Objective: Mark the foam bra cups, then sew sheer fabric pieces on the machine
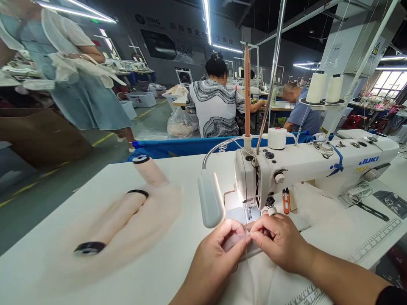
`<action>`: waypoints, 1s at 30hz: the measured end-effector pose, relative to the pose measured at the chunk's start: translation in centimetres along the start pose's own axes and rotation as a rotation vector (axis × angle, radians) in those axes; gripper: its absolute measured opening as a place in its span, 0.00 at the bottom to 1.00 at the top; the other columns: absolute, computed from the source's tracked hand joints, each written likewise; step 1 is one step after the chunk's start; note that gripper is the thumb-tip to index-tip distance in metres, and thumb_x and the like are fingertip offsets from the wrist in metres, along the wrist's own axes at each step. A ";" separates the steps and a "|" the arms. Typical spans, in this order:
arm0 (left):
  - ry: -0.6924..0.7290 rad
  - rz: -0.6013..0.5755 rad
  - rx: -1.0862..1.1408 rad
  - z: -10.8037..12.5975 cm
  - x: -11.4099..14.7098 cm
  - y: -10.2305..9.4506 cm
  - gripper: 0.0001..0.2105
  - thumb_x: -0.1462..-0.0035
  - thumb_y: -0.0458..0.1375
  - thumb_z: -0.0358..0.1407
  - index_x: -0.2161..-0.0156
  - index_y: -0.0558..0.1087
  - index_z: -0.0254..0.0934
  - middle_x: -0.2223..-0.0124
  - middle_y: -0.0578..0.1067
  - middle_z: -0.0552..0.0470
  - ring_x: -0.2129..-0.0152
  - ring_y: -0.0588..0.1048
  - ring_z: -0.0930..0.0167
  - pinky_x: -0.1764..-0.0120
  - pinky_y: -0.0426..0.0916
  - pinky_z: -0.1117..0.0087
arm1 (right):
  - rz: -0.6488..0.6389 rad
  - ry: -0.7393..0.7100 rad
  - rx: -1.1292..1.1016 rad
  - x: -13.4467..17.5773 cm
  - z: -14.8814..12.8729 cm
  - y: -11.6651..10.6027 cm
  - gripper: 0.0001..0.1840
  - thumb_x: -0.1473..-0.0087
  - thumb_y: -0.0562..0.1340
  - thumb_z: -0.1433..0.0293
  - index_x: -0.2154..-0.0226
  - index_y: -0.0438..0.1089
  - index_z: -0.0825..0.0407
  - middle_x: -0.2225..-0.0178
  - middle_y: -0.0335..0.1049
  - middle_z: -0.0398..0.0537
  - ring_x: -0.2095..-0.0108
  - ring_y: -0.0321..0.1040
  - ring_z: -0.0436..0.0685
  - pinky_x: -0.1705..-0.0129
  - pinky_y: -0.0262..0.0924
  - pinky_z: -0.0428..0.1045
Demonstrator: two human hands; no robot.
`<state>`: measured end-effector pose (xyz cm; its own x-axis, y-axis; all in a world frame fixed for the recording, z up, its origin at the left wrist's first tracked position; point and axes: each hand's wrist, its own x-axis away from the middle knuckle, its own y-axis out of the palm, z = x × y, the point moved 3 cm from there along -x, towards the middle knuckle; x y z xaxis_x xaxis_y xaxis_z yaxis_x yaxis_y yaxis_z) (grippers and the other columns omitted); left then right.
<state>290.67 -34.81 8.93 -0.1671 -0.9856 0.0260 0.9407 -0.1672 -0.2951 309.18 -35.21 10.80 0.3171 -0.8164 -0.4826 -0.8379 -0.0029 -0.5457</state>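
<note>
Just in front of the needle of a white sewing machine [318, 159], my left hand [219, 250] and my right hand [280, 239] meet fingertip to fingertip. Both pinch a thin, sheer white fabric [259, 275], which hangs down toward me over the table edge. The presser foot [249, 212] stands close behind my fingers, lit by a grey lamp [210, 199] on a bent metal neck. What lies exactly between my fingertips is too small to make out. Sheer peach fabric [162, 216] is spread on the left of the table, with rolls of it [117, 216] on top.
Orange thread snips [286, 201] lie under the machine arm. A clear ruler [375, 241] is at the right, near black tweezers [372, 211]. Thread cones [317, 87] stand above the machine. A person holding white fabric [79, 67] stands at left; others sit ahead.
</note>
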 end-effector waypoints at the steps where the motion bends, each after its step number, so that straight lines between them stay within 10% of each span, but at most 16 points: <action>1: -0.010 0.008 0.005 -0.4 0.0 0.0 0.16 0.43 0.63 0.53 0.66 0.72 0.42 0.74 0.71 0.59 0.79 0.66 0.71 0.77 0.61 0.72 | -0.006 0.008 -0.006 0.0 0.0 0.0 0.08 0.38 0.63 0.74 0.69 0.70 0.48 0.75 0.70 0.38 0.73 0.63 0.52 0.68 0.56 0.47; 5: -0.033 -0.025 0.045 -1.3 0.1 0.3 0.20 0.43 0.64 0.56 0.57 0.75 0.43 0.69 0.73 0.58 0.79 0.63 0.72 0.78 0.60 0.73 | -0.021 0.029 -0.036 0.0 0.0 0.1 0.08 0.38 0.62 0.74 0.69 0.68 0.47 0.74 0.67 0.38 0.72 0.63 0.52 0.67 0.56 0.47; 17: 0.071 -0.151 -0.194 2.3 0.1 -0.2 0.21 0.40 0.58 0.54 0.75 0.75 0.41 0.69 0.76 0.50 0.67 0.74 0.62 0.67 0.67 0.66 | -0.080 0.020 0.014 0.3 -0.4 -0.1 0.07 0.36 0.59 0.72 0.67 0.62 0.47 0.70 0.68 0.40 0.70 0.65 0.54 0.66 0.57 0.48; 25: 0.562 0.157 -0.718 1.2 -0.3 0.4 0.09 0.35 0.56 0.39 0.67 0.71 0.40 0.66 0.76 0.50 0.71 0.73 0.63 0.67 0.63 0.64 | -0.138 0.047 0.367 -0.3 1.2 1.0 0.10 0.38 0.62 0.77 0.69 0.66 0.48 0.68 0.69 0.45 0.64 0.64 0.59 0.60 0.59 0.52; 30: 0.901 0.089 -0.781 1.8 0.4 1.0 0.16 0.28 0.50 0.28 0.66 0.76 0.40 0.67 0.80 0.54 0.71 0.73 0.66 0.66 0.63 0.65 | -0.119 0.110 0.322 -0.8 1.6 1.0 0.08 0.40 0.62 0.78 0.65 0.68 0.49 0.66 0.71 0.46 0.62 0.66 0.59 0.59 0.60 0.51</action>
<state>292.10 -35.40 10.40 -0.5506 -0.5690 -0.6108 0.5779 0.2682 -0.7708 308.87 -33.64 9.52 0.3398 -0.8786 -0.3355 -0.6093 0.0661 -0.7902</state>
